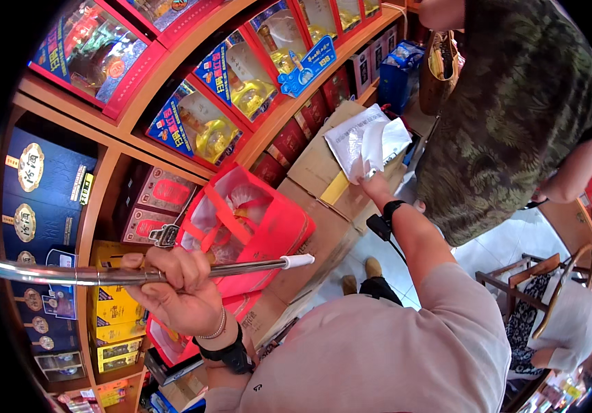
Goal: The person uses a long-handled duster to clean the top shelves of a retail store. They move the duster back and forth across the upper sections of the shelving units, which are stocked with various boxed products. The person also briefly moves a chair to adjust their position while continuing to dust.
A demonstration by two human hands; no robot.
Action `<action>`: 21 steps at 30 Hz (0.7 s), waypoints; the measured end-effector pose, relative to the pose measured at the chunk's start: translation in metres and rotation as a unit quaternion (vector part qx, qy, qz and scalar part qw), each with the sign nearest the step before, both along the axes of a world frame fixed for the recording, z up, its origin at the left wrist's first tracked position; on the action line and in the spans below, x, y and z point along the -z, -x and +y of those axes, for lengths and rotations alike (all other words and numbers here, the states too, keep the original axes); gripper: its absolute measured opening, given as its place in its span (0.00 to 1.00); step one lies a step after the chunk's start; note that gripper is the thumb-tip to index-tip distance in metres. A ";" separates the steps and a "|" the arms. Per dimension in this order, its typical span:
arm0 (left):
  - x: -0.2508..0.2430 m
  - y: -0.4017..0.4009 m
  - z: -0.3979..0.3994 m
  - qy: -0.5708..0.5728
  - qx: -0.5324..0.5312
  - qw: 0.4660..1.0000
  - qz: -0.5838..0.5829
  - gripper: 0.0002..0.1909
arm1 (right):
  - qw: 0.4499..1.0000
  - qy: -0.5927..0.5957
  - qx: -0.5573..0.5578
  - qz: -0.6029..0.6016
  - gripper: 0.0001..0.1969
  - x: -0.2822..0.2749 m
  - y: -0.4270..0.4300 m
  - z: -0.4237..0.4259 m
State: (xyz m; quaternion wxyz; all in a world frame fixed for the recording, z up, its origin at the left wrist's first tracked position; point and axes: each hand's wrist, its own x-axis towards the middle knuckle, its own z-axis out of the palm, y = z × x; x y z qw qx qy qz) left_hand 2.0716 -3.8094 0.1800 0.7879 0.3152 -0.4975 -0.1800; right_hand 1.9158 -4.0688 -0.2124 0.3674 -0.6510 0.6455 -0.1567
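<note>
My left hand [182, 289] is closed round a shiny metal pole [105, 275] with a white end cap [297, 261]. The pole lies across the view in front of the shelves and a red gift bag [270, 227]. Farther right, my right hand [372, 180] reaches out over stacked cardboard boxes [316, 175]. Its fingers hold the near edge of a white printed plastic package [355, 137], with a folded white flap [386, 142] on top. A black band with a small device sits on each wrist.
Wooden shelves [115, 155] hold boxed bottles, with a blue price sign [309, 67] on one edge. A person in a dark leaf-patterned top [513, 118] stands close on the right, near a brown handbag [438, 72]. Another person in a pale top [580, 304] is at lower right by a wooden chair [507, 273].
</note>
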 end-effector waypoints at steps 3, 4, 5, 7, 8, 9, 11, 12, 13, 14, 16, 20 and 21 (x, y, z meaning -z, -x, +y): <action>0.001 0.000 -0.009 -0.001 -0.023 0.999 -0.028 0.16 | 0.997 0.021 0.014 -0.066 0.16 -0.007 -0.015 -0.019; 0.002 -0.002 -0.008 -0.004 -0.036 0.999 -0.040 0.16 | 0.998 0.014 0.004 -0.068 0.16 0.003 -0.031 -0.019; 0.001 0.000 -0.010 -0.005 -0.035 0.999 -0.040 0.16 | 0.989 0.094 0.009 -0.118 0.15 0.009 -0.038 -0.024; 0.004 0.000 -0.015 -0.012 -0.059 0.998 -0.028 0.17 | 0.976 0.151 0.023 -0.153 0.12 0.009 -0.059 -0.026; 0.004 0.000 -0.015 -0.014 -0.074 0.997 -0.023 0.17 | 0.977 0.149 0.018 -0.154 0.12 0.007 -0.074 -0.023; 0.003 0.001 -0.015 -0.013 -0.080 0.996 -0.024 0.17 | 0.974 0.142 -0.010 -0.177 0.13 0.004 -0.088 -0.022; 0.005 0.004 -0.019 -0.015 -0.097 0.995 -0.024 0.17 | 0.967 0.169 -0.028 -0.189 0.14 0.005 -0.116 -0.019; 0.004 0.006 -0.021 -0.014 -0.099 0.995 -0.024 0.17 | 0.962 0.204 -0.018 -0.181 0.14 0.009 -0.132 -0.015; 0.004 0.007 -0.022 -0.013 -0.092 0.995 -0.033 0.16 | 0.966 0.199 -0.019 -0.165 0.16 0.013 -0.147 -0.012; 0.003 0.008 -0.021 -0.012 -0.087 0.995 -0.044 0.15 | 0.965 0.199 -0.023 -0.167 0.16 0.016 -0.162 -0.006; 0.004 0.011 -0.021 -0.015 -0.099 0.994 -0.043 0.15 | 0.946 0.282 -0.035 -0.155 0.20 0.019 -0.183 0.004; 0.008 0.011 -0.018 -0.023 -0.130 0.990 -0.057 0.15 | 0.982 0.110 -0.046 -0.148 0.20 0.015 -0.209 0.017; 0.007 0.010 -0.013 -0.023 -0.140 0.988 -0.063 0.15 | 0.972 0.057 -0.070 -0.217 0.22 0.005 -0.213 0.022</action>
